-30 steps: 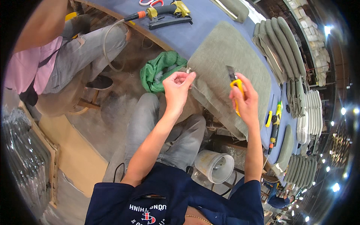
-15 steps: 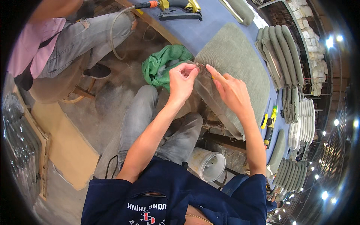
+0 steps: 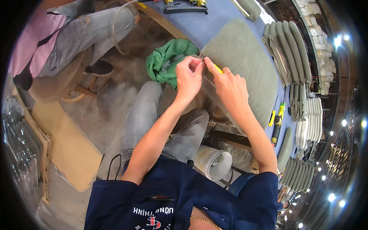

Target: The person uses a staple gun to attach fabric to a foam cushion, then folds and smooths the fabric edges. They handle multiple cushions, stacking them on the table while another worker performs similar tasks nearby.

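Right hand moved to cushion corner, clamped on yellow knife; left hand pinches cushion edge: both on one spot.

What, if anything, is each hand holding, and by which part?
The right hand grips a slim yellow-handled tool by its handle; its tip is hidden. The left hand seems to pinch the grey-green woven-fabric cushion by its corner edge.

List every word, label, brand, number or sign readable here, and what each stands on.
Navy shirt: upside-down white lettering by a red-and-white emblem; wording not copied out.
Nail gun at the upper edge: any marking too small to read.
Elsewhere: no text that I can make out.
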`<state>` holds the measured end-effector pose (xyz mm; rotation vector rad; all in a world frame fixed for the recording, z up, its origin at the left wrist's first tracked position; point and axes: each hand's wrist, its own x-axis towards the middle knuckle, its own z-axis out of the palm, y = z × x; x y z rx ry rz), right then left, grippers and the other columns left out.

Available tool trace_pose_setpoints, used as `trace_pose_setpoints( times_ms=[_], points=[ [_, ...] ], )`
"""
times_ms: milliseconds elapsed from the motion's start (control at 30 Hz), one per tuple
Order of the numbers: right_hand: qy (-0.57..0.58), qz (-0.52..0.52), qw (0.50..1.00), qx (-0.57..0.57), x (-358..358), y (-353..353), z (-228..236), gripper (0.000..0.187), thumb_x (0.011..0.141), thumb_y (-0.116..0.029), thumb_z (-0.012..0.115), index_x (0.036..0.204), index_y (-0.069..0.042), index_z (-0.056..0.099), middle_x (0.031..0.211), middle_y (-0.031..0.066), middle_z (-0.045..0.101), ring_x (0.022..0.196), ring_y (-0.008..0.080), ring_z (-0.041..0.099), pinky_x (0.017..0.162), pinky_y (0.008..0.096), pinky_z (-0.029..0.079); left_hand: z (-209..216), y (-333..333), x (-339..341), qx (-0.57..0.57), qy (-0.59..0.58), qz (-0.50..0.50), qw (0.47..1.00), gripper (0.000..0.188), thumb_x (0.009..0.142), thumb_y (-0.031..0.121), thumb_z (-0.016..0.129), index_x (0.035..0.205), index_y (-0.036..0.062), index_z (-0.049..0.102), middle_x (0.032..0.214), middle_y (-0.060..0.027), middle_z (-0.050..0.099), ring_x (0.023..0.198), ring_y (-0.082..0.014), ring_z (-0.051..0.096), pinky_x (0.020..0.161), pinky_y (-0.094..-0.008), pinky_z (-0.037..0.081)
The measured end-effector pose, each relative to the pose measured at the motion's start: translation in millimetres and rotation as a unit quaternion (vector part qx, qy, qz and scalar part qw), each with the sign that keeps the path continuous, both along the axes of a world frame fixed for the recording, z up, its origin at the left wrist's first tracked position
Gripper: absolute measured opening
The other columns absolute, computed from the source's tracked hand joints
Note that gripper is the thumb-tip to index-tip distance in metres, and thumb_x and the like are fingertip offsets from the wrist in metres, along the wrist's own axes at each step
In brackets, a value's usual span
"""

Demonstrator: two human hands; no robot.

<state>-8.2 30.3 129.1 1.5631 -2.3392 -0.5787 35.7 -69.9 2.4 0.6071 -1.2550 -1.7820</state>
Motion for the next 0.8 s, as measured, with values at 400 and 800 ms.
trace_pose_setpoints(
  times_ms=[400,800],
  points=[
    [0.028,-0.002,1.0,0.006,1.9,31.9,-9.7,0.068,0.094,-0.012,0.059,0.158,-0.03,0.044,0.084,0.0086,0.064,0.057,0.0246,0.07,0.051,0.038,0.057,3.9,3.5,35.1,-0.111,0.017,-0.033,0.993,0.01,0.094,0.003,0.074,0.093,-0.0051,0.067,0.086,-0.009,0.067,0.079,-0.0118,0.062,0.075,-0.0278,0.05],
    [-0.003,-0.052,0.999,-0.01,-12.5,153.1,-1.0,0.084,0.089,-0.008,0.062,0.162,-0.04,0.036,0.083,0.0057,0.055,0.061,0.0212,0.067,0.051,0.0354,0.055,23.6,18.3,111.1,-0.054,0.006,-0.1,0.993,0.006,0.098,0.0,0.072,0.096,-0.0021,0.066,0.095,-0.0007,0.061,0.087,-0.0067,0.055,0.079,-0.0212,0.045]
  ],
)
